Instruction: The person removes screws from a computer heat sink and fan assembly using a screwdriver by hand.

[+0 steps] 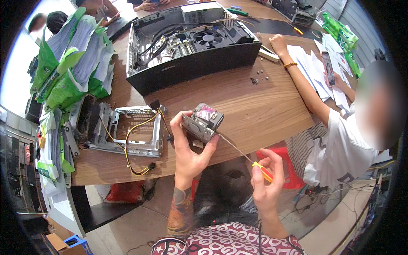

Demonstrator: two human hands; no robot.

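Note:
My left hand (190,155) grips a small boxy grey computer part (203,121), dusty, with a pinkish patch and a metal side plate. Its exact kind I cannot make out. Fingers and thumb press on either side of it, above the table's front edge. In my right hand (268,182) is a screwdriver (262,171) with a yellow and red handle. Its thin shaft slants up to the left, and the tip meets or nearly meets the part's lower right corner. To the left of my hands lies a metal drive cage (138,131), with yellow and black cables (127,144) draped over it.
An opened black computer case (191,63) stands on the wooden table (250,114). Loose screws (255,80) lie to its right. Green-wrapped paper bundles (72,63) crowd the left. At the right a person rests an arm (304,80) on the table and holds a phone (328,69).

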